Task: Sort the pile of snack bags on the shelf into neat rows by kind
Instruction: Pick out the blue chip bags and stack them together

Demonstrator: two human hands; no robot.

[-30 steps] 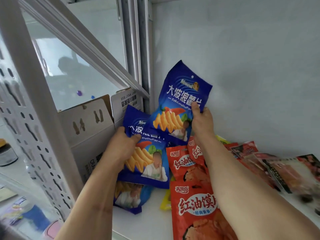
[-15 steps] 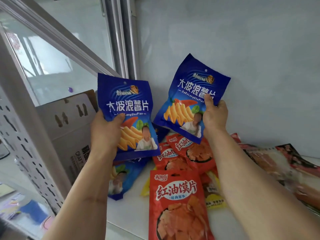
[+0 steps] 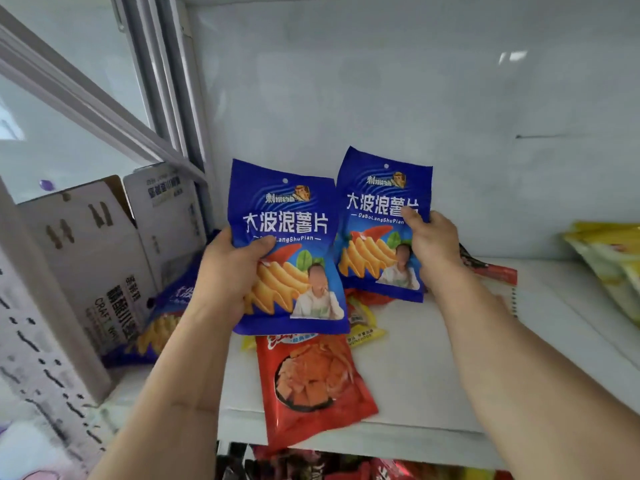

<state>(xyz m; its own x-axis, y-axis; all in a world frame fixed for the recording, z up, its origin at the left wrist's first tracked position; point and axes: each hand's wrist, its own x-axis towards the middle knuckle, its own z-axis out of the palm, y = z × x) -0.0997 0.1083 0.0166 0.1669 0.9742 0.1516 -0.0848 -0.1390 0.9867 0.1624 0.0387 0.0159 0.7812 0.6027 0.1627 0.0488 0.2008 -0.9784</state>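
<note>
My left hand (image 3: 230, 271) grips a blue chip bag (image 3: 287, 216) by its left edge and holds it upright above the white shelf (image 3: 415, 358). My right hand (image 3: 431, 242) pinches a second blue chip bag (image 3: 377, 216) of the same kind by its right edge, just right of the first, the two edges almost touching. Below them a red snack bag (image 3: 311, 386) lies flat at the shelf's front edge. A third blue bag (image 3: 166, 320) lies at the left. A small yellow packet (image 3: 363, 327) and more red bags (image 3: 491, 271) are partly hidden behind the held bags.
A cardboard carton (image 3: 104, 258) stands at the shelf's left end beside a perforated metal upright (image 3: 41, 341). Yellow bags (image 3: 609, 258) are stacked at the far right. The white back wall (image 3: 415, 98) rises behind. More snack packs (image 3: 311, 469) show on the shelf below.
Both hands have lifted their blue bags off the pile and brought them side by side, upright. The view has shifted left, showing the yellow bags at right.
</note>
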